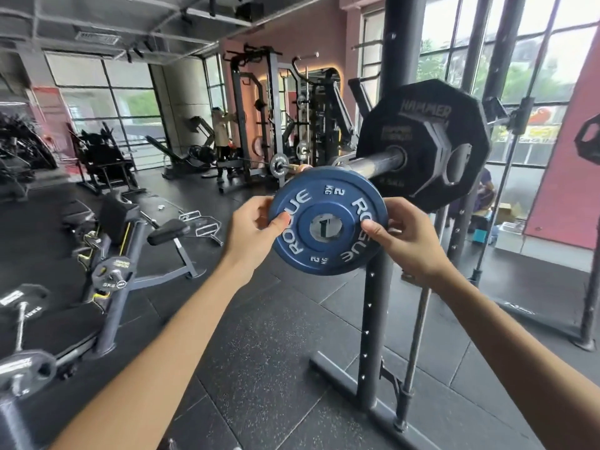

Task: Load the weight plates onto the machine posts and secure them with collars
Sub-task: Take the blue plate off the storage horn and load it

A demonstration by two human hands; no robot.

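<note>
Almost at the bar, the blue plate point(324, 203) is not yet threaded on.

Both hands pinch its rim, the left hand point(256, 228) at the plate's 9 o'clock and the right hand point(406, 235) at its 3 o'clock, thumbs on the near face and fingers curled behind. The plate hangs in the air just in front of the bar sleeve point(373, 164), which shows past the rim at about 1 o'clock and runs to the big black plate point(422, 144) already loaded. Through the centre hole I see the upright point(373, 303), not the sleeve end, so the hole looks to sit low. Pushed forward like this, the plate would likely butt the sleeve tip, or go on tilted and bind. A knock could loosen the rim pinch and drop the plate. No collar shows, so loaded plates could slide off.
</note>
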